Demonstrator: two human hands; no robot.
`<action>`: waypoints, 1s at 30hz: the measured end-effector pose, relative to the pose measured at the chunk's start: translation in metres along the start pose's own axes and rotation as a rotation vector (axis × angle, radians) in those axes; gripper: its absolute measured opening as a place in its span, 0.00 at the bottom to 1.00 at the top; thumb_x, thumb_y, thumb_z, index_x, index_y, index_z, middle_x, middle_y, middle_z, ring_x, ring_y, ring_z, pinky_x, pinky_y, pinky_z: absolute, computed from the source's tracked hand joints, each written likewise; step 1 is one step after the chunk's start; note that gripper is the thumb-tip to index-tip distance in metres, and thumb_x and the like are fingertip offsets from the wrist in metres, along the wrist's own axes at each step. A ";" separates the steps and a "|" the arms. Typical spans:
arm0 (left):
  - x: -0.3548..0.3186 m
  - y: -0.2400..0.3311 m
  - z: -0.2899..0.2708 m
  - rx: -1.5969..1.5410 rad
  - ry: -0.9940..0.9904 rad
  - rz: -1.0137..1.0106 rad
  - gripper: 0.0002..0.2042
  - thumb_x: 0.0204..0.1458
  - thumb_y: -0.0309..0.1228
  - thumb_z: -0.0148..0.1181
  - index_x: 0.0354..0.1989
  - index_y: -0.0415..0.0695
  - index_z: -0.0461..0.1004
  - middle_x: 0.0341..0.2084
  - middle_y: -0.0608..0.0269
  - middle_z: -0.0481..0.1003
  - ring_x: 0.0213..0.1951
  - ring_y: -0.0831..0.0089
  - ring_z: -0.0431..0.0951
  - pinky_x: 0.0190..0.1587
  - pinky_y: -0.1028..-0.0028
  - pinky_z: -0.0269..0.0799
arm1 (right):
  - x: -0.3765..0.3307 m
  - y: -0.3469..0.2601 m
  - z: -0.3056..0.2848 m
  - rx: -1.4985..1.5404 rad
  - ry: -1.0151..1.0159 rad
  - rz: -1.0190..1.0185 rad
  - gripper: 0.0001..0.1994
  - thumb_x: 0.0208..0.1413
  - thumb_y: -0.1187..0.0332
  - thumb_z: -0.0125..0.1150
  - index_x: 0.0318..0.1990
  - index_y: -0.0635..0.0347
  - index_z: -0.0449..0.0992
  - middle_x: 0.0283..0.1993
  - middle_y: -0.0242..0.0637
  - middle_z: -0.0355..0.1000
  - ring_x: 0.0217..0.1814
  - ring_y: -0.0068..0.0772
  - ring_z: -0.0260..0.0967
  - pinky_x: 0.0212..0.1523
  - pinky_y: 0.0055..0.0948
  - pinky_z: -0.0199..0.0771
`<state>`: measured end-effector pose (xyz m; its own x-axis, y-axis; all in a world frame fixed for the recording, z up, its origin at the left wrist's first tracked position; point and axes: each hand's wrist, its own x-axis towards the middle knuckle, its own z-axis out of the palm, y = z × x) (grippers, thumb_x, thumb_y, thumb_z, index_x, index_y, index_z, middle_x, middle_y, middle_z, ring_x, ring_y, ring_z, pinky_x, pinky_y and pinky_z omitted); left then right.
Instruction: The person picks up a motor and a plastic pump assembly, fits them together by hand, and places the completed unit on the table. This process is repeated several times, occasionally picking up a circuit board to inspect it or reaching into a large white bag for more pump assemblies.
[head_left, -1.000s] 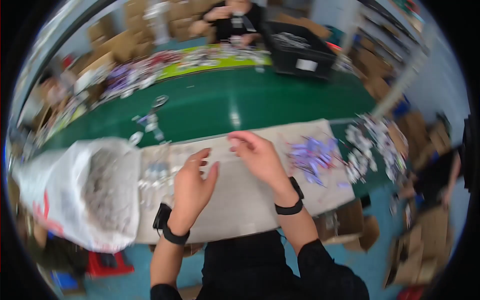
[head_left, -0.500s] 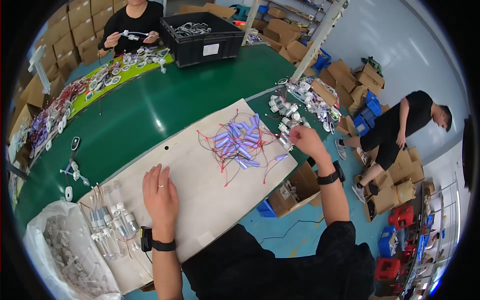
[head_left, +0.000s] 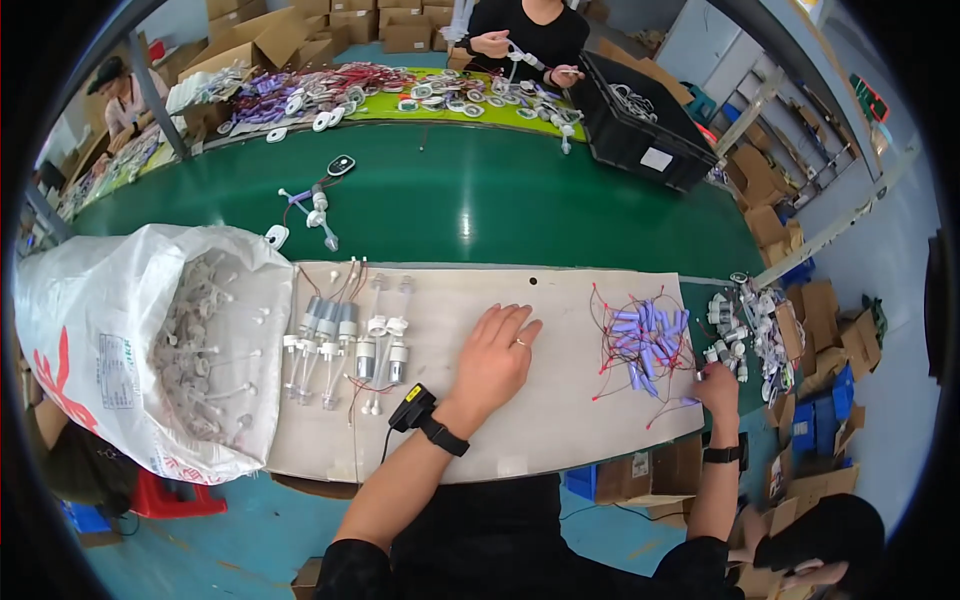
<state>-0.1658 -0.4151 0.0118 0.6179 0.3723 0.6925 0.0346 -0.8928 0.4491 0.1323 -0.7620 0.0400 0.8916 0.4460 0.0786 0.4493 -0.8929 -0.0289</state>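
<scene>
My left hand [head_left: 495, 358] lies flat on the pale board [head_left: 560, 430], fingers stretched out and holding nothing. My right hand [head_left: 718, 390] is at the board's right edge, thumb and fingers pinched together. What is between its fingertips is too small or hidden to make out. Just left of it lies a tangled pile of purple cylindrical batteries [head_left: 648, 340] with red and black leads. Beyond its fingers is a cluster of small white-and-silver motors [head_left: 727, 338]. On the board's left side, several motor assemblies [head_left: 332, 318] with clear tubes stand in a group, apart from my left hand.
A white woven sack [head_left: 90, 300] of clear plastic parts lies open at the left. Across the green table [head_left: 460, 200] are a loose wired assembly [head_left: 318, 205], a black bin [head_left: 640, 140] and heaped parts. Co-workers sit opposite; another person bends at the lower right.
The view has swung left, bringing the whole sack into sight. My left hand stays flat on the board; my right stays pinched by the motors. The walking person now appears at lower right.
</scene>
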 end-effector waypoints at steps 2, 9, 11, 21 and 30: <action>0.000 -0.002 -0.001 -0.008 0.000 0.005 0.15 0.44 0.20 0.60 0.43 0.40 0.78 0.49 0.54 0.75 0.53 0.55 0.73 0.61 0.57 0.68 | 0.002 0.000 -0.007 -0.039 -0.096 -0.081 0.14 0.42 0.65 0.65 0.37 0.63 0.77 0.39 0.56 0.75 0.43 0.59 0.74 0.44 0.49 0.74; -0.001 -0.008 0.004 -0.023 0.008 0.004 0.15 0.44 0.20 0.60 0.43 0.41 0.78 0.49 0.55 0.75 0.53 0.57 0.73 0.61 0.57 0.68 | 0.001 0.010 -0.067 -0.249 0.200 0.148 0.19 0.47 0.69 0.60 0.47 0.68 0.70 0.49 0.62 0.67 0.43 0.69 0.71 0.45 0.54 0.74; 0.001 -0.005 0.003 -0.033 0.014 0.008 0.15 0.44 0.20 0.60 0.43 0.41 0.78 0.48 0.56 0.75 0.52 0.57 0.74 0.61 0.57 0.68 | 0.005 0.008 -0.089 -0.224 0.308 0.160 0.20 0.53 0.69 0.59 0.51 0.68 0.66 0.46 0.52 0.71 0.44 0.58 0.74 0.42 0.47 0.74; 0.006 0.037 -0.062 -0.003 -0.061 0.050 0.16 0.44 0.18 0.60 0.43 0.43 0.78 0.46 0.57 0.77 0.47 0.56 0.78 0.51 0.60 0.76 | -0.019 -0.299 -0.074 2.147 -0.611 -0.254 0.12 0.65 0.69 0.55 0.52 0.64 0.70 0.43 0.38 0.71 0.47 0.37 0.73 0.52 0.40 0.74; -0.045 -0.088 -0.257 0.436 0.017 -0.626 0.15 0.52 0.24 0.59 0.49 0.39 0.76 0.45 0.47 0.78 0.46 0.53 0.79 0.50 0.64 0.74 | -0.007 -0.396 0.005 2.073 -0.795 -0.093 0.15 0.64 0.72 0.51 0.57 0.60 0.65 0.45 0.36 0.69 0.48 0.35 0.72 0.53 0.36 0.74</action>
<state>-0.3989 -0.2878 0.0863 0.3690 0.8426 0.3922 0.6838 -0.5319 0.4995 -0.0519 -0.4111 0.0458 0.4629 0.8749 -0.1421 -0.5842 0.1806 -0.7912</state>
